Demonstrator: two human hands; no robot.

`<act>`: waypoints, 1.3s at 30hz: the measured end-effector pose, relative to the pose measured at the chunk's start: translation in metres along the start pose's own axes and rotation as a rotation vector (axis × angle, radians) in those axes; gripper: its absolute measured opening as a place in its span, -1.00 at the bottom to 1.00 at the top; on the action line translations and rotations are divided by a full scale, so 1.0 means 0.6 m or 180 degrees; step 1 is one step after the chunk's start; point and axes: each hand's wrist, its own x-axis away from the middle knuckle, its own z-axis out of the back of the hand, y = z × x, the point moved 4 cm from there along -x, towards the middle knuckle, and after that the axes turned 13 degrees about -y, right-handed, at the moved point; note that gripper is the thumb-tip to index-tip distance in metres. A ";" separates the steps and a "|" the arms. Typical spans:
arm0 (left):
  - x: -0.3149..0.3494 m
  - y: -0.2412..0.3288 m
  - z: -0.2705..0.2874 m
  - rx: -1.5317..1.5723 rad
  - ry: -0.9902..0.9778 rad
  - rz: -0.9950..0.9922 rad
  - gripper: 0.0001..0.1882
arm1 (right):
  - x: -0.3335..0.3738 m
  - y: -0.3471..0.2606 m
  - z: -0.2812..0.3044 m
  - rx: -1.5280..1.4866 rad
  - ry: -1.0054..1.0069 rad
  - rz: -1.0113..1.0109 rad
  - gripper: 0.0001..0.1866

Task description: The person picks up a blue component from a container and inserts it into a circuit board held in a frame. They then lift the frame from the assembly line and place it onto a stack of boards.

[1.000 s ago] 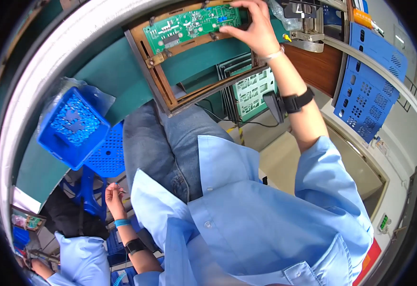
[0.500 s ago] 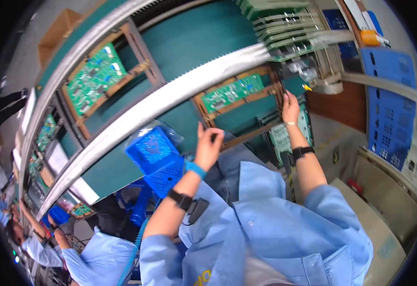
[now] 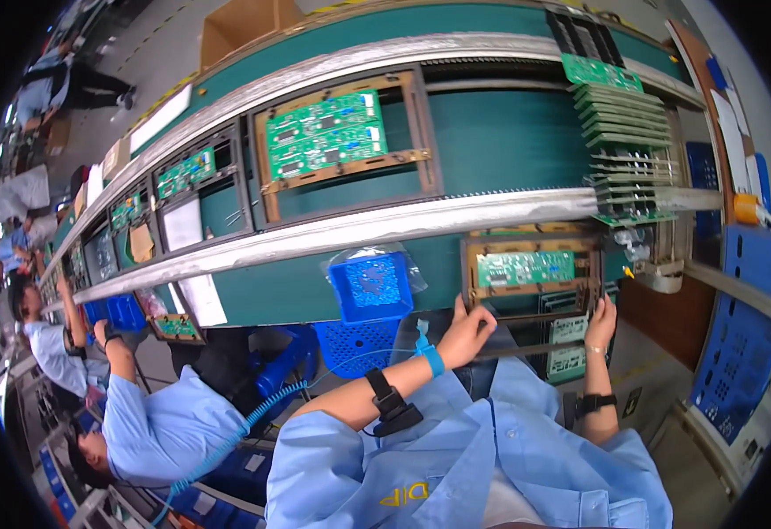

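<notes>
In front of me a brown and dark fixture frame (image 3: pixel 471 269) carries a narrow green circuit board (image 3: pixel 526 269). My left hand (image 3: pixel 465 339) is at the frame's lower left corner, one finger stretched up beside it. The thumb and another finger curl into a pinch; anything between them is too small to make out. At the lower right corner, my right hand (image 3: pixel 600 326) has its fingertips closed on the frame's edge. Left of the frame a blue bin (image 3: pixel 340 295) with small blue parts sits in a clear plastic bag. A blue wrist strap (image 3: pixel 429 354) circles my left wrist.
Beyond a silver rail (image 3: pixel 385 216), a larger frame (image 3: pixel 432 167) with green boards rests on the green line. A rack of stacked boards (image 3: pixel 623 115) stands at the far right. More boards (image 3: pixel 569 361) lie below my frame. A co-worker (image 3: pixel 174 419) sits to the left.
My view has turned and shifted left, so the line looks more level and more co-workers show. Both hands remain at the frame; the left still pinches, the right is nearer the lower corner.
</notes>
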 end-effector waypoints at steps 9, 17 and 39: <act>0.103 0.028 0.031 0.0116 0.0099 0.0034 -0.89 | 0.091 0.039 -0.041 -0.0352 0.0034 -0.0192 -0.66; 0.139 0.055 0.092 0.0600 0.0596 0.0054 -0.91 | 0.124 -0.045 -0.044 -0.0587 -0.0030 -0.0068 -0.71; -0.204 0.075 0.310 -0.2908 0.0383 -0.0903 -0.79 | 0.221 0.013 0.016 -0.2026 -0.0165 -0.1174 -0.69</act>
